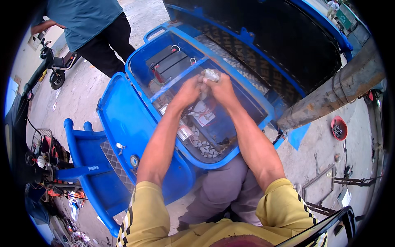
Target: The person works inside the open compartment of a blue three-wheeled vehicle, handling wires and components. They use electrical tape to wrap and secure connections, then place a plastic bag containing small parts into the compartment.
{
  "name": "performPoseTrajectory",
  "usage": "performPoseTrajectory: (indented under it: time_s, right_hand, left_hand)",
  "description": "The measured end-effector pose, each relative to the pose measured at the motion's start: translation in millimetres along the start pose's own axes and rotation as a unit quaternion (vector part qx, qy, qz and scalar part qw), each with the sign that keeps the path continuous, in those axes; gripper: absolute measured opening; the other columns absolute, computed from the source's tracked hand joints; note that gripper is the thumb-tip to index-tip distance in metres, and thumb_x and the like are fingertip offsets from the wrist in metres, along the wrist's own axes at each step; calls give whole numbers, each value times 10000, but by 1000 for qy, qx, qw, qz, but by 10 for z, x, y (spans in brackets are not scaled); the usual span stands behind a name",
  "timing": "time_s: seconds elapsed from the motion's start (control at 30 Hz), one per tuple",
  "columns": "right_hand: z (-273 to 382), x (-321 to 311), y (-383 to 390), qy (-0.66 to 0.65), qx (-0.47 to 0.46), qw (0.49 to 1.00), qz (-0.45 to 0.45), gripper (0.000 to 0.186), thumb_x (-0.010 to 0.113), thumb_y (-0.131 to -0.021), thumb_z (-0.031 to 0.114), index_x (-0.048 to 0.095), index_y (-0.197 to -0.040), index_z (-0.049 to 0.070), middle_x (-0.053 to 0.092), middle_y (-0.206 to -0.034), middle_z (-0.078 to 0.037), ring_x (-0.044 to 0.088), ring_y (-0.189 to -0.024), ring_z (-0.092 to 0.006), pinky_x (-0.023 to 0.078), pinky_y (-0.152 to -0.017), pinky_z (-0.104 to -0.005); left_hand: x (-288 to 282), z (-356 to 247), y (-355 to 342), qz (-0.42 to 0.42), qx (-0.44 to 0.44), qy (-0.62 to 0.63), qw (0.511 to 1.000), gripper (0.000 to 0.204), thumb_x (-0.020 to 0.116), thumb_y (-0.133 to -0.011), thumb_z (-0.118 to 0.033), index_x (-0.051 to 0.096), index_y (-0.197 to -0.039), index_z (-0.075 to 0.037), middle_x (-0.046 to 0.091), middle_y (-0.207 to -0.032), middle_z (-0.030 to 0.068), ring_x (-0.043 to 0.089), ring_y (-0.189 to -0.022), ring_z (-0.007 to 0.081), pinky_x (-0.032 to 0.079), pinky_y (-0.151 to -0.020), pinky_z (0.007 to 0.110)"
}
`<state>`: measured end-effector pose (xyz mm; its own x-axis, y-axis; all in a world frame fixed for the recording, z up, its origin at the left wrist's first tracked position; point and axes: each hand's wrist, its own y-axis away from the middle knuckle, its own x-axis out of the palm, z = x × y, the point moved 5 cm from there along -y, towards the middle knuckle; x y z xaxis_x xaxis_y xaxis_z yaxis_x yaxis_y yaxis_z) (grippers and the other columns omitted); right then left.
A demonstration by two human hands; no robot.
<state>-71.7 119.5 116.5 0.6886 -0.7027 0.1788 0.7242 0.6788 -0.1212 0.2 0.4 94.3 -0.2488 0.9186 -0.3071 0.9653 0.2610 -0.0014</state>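
Both my hands are raised over an open blue metal compartment (222, 164) of a vehicle. A small, shiny, silvery-white lump (212, 75) sits at the fingertips of my right hand (221, 88), whose fingers are closed on it. Pressed close beside it, my left hand (190, 91) has its fingers curled in; what they hold, if anything, I cannot make out. Below lie a pale boxy unit with thin red wires (203, 115), a labelled metal box (184, 132) and several grey-white chunks (207, 149). Dark battery-like blocks (170, 61) fill the far end, behind a blue crossbar (177, 80).
The compartment's blue lid (129, 119) hangs open at the left. A rusty pole (329, 99) slants in at the right, near a red bowl of metal parts (339, 128). A person in a blue-grey shirt (86, 26) stands at the upper left, near a parked scooter (59, 68).
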Motion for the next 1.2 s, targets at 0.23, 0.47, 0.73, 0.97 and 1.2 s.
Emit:
performPoseTrajectory:
  time_s: [0.23,0.47,0.73,0.97,1.2]
  right_hand:
    - [128,-83,45,286,-194,938,-13,233,696,-850,5,765,-1068,54,743,-874,-35,706,-831,-228,576,-755,-364]
    - [172,-106,33,409,-148,900,10,623,706,-891,465,591,-1418,152,640,-1272,-215,547,-1307,-376,419,-1140,-479]
    - [67,-170,140,426,111,884,155,743,590,-923,676,692,-1234,10,720,-1151,-254,665,-1131,-435,515,-958,-524]
    - [-194,-246,45,391,59,913,99,516,738,-867,430,728,-1004,-68,729,-953,-285,722,-925,-403,539,-819,-475]
    - [-177,-144,-2,336,146,927,83,409,637,-896,335,734,-977,-53,710,-957,-314,714,-934,-431,518,-823,-504]
  left_hand:
    - [94,-282,125,26,44,-87,995,220,621,-912,-102,672,-1080,30,666,-817,51,587,-781,130,496,-704,330]
    - [107,-142,78,17,11,-53,998,202,548,-993,-90,686,-921,39,674,-794,46,585,-705,124,459,-616,311]
    - [-30,103,-34,-68,-26,1,997,252,636,-1029,-239,670,-1053,10,666,-841,32,581,-702,90,451,-582,273]
    - [-71,362,-152,-56,-120,189,973,304,672,-1011,-198,551,-1161,37,656,-934,90,637,-766,152,526,-659,290]
    - [-116,80,72,-50,-38,88,994,388,710,-716,130,554,-1046,-1,645,-957,48,615,-856,143,482,-782,285]
